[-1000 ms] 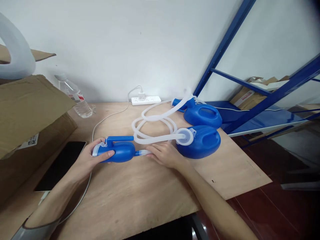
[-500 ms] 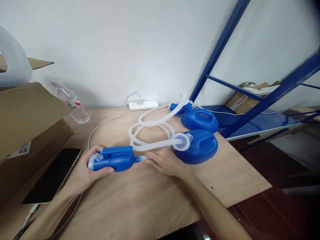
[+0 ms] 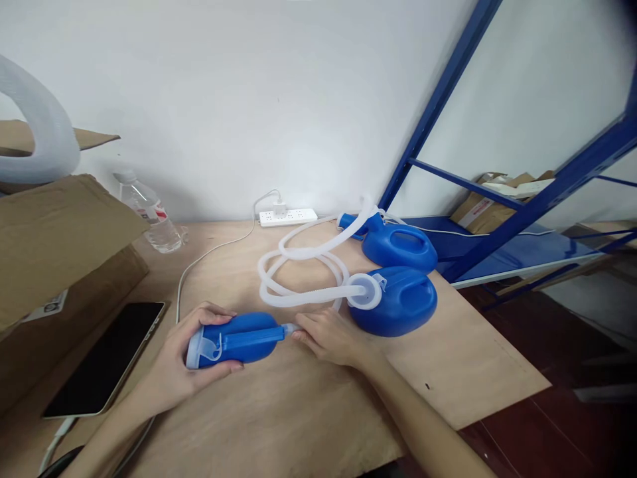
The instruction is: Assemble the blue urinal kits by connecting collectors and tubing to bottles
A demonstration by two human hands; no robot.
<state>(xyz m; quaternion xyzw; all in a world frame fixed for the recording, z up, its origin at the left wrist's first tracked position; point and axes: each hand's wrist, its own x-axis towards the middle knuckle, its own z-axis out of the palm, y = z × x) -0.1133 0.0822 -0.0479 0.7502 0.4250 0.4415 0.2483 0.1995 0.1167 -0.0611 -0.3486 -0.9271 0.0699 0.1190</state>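
Left hand [image 3: 174,362]: wrapped around the pale-capped end of a blue bottle [image 3: 251,340], thumb on the near side, fingers on the far side. The bottle is on its side over the desk [image 3: 308,411], handle uppermost, narrow end toward the right hand [image 3: 328,335]. Right hand: fingers closed on the translucent connector [image 3: 289,328] at that narrow end; the grip covers the rest, so its joint with any hose cannot be confirmed. Black phone [image 3: 107,362] flat beside the left forearm, cardboard box [image 3: 64,239] next to it. Beyond the right hand, a blue jug [image 3: 405,302] with a white funnel [image 3: 365,292]; looped translucent hose [image 3: 298,300] at its left. Behind, a second blue jug [image 3: 398,247], a water bottle [image 3: 158,222] and a power strip [image 3: 298,218] near the wall.
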